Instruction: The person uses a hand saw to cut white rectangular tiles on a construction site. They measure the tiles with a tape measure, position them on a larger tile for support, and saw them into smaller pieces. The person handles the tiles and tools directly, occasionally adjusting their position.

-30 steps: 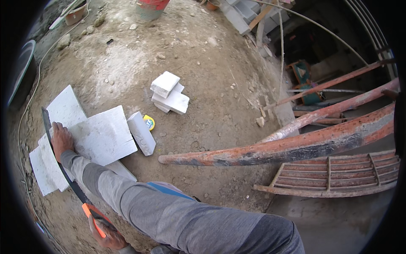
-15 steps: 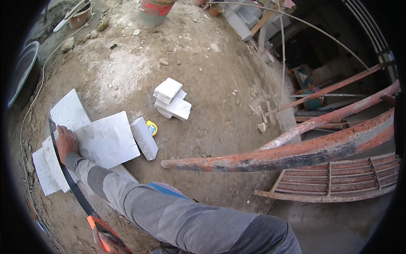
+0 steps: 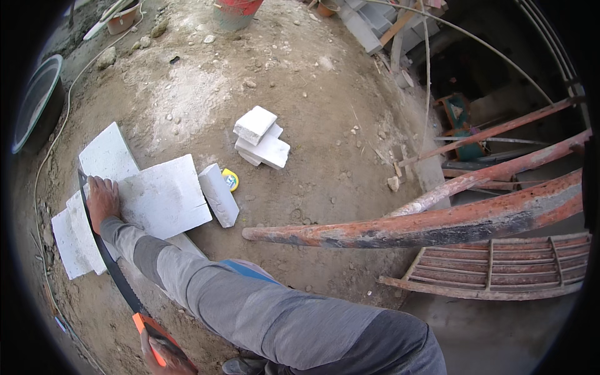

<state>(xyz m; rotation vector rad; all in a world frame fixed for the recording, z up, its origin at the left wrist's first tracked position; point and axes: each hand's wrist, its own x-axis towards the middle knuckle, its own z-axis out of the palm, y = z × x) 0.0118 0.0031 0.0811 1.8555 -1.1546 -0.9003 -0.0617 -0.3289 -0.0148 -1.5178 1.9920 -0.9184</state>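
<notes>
My left hand (image 3: 161, 351) grips the orange-and-black handle (image 3: 145, 326) of a handsaw, whose dark blade (image 3: 119, 281) runs up along the left side of white slabs (image 3: 159, 203) piled on the dirt. My right hand (image 3: 103, 201) lies on the slabs just right of the blade, fingers slightly bent, its grey-sleeved forearm crossing the view from the lower right. A loose white block (image 3: 219, 197) leans beside the slabs, next to a yellow tape measure (image 3: 232, 179). A small stack of white offcuts (image 3: 261, 144) sits farther forward.
Red-coated poles (image 3: 387, 231) and a slatted metal frame (image 3: 487, 269) lie to the right, beside a dark recessed area. A black tub (image 3: 39, 106) and a cable (image 3: 57, 144) are on the left. A red bucket (image 3: 237, 14) and stacked grey blocks (image 3: 362, 22) stand at the back.
The saw has slid back toward me along the slab, my left hand moving with it. My right hand stays on the slab. The whole view has shifted slightly.
</notes>
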